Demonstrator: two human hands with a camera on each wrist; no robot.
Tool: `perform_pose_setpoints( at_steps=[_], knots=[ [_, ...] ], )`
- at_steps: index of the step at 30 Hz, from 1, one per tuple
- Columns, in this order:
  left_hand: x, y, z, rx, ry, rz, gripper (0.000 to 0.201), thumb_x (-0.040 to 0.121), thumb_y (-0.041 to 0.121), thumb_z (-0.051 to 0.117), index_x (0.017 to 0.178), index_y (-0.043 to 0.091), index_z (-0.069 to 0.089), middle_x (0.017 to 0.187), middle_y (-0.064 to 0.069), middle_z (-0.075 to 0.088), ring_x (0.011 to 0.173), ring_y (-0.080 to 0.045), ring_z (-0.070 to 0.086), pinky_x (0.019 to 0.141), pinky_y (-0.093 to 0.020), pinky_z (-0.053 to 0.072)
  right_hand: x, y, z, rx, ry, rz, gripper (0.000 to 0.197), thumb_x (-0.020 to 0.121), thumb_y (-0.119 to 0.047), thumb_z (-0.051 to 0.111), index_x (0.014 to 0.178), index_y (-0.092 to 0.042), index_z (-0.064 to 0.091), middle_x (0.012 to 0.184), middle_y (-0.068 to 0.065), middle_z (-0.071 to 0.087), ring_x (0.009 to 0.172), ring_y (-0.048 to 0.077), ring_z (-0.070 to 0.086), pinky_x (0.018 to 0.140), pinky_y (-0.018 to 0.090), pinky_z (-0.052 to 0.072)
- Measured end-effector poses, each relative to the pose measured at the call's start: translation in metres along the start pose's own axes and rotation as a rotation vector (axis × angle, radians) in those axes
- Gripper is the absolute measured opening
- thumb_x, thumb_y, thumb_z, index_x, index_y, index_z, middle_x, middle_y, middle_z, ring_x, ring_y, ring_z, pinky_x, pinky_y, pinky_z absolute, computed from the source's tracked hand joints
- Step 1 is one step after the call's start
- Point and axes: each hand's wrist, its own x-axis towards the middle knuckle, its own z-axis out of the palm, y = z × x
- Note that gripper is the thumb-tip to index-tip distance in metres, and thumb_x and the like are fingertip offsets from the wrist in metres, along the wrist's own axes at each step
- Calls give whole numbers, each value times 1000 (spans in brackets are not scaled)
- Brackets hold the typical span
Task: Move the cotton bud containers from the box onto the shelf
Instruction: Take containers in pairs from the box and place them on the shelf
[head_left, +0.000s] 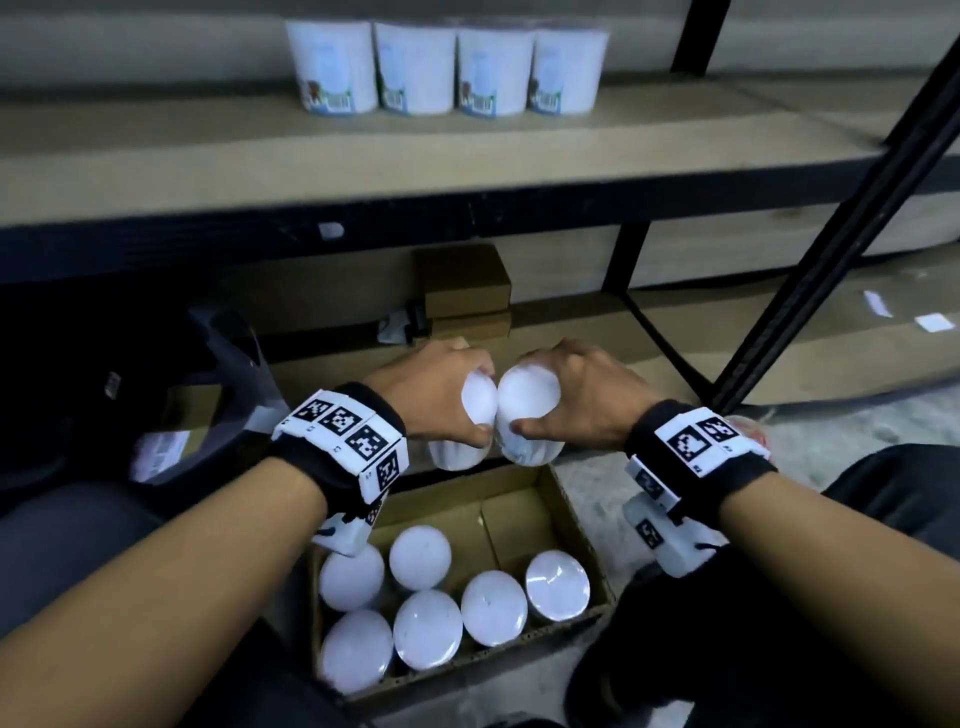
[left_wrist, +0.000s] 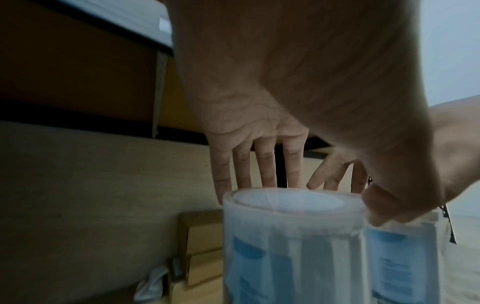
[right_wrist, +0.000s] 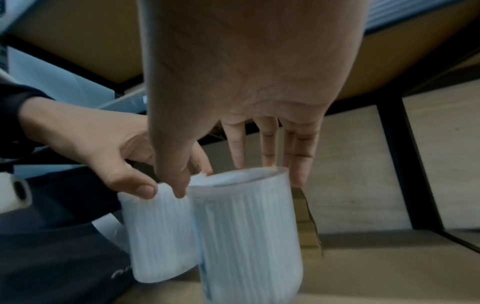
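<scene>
**Both hands lifting one cotton bud container each above the box**

Head view: left hand (head_left: 431, 395) grips the left container (head_left: 470, 415) from above, thumb on the near side, fingers curled over the far rim. Right hand (head_left: 582, 395) holds the right container (head_left: 527, 410) the same way. The two containers touch side by side at frame centre, above the far edge of the cardboard box (head_left: 571, 499). Seven more white-lidded containers (head_left: 426, 629) stand in the box at lower centre. Four containers (head_left: 447, 67) stand in a row on the shelf (head_left: 208, 150) at upper centre; their blue labels are too blurred to read. Small brown cartons (head_left: 465, 286) sit under the shelf. Wrist bands (head_left: 343, 436) carry black-and-white square markers.

Left wrist view: palm fills the top; fingers (left_wrist: 267, 162) reach down behind the container's (left_wrist: 293, 242) clear lid, thumb (left_wrist: 384, 203) pressed on the rim at right. Blue label print is smeared and unreadable. The other container (left_wrist: 405, 257) is cut off at right.

Right wrist view: fingers (right_wrist: 298, 152) go behind the rim of the near container (right_wrist: 246, 236), thumb (right_wrist: 171, 168) on its left edge. The left hand (right_wrist: 103, 144) pinches the second container (right_wrist: 161, 236) at lower left. Ribbed cotton buds show through the walls; motion blur hides any label.
</scene>
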Motion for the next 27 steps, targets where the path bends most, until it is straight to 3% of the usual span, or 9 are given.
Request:
perform_pose_setpoints(
  at_steps=[2,12,18,23,27],
  knots=[
    [-9,5,-24,13,39,-1,77,47,66,63,117,35,56,109,10,52,97,-14,53,81,-36,52,-5,-9,-20,-14,40,-35,68,66,-66,68,127,-38,56,121,-2,62,112,20,54,90,37,51],
    [-52,13,-126,35,251,2,66,54,64,62,113,35,61,106,12,59,98,-11,57,87,-34,51,-11,-56,-103,31,249,-150,57,66,-71,63,115,-43,60,117,-9,63,112,14,55,92,32,48],
    [-81,14,-181,61,358,-17,60,58,62,64,111,35,62,104,16,62,94,-9,57,83,-31,51,-11,-88,-144,34,381,-242,56,65,-75,61,110,-43,64,108,-10,66,98,13,60,81,31,51],
    [-100,7,-219,103,424,-52,62,62,61,67,117,32,64,111,18,64,99,-7,58,84,-25,47,-4,-115,-176,72,420,-319,51,69,-70,64,110,-40,67,102,-21,58,97,3,53,77,25,43],
    [-110,-2,-246,94,442,-93,58,63,59,69,115,34,65,109,18,66,97,-6,59,87,-29,50,8,-135,-193,107,426,-341,49,67,-70,64,107,-43,66,107,-19,58,107,6,53,83,27,43]
  ],
)
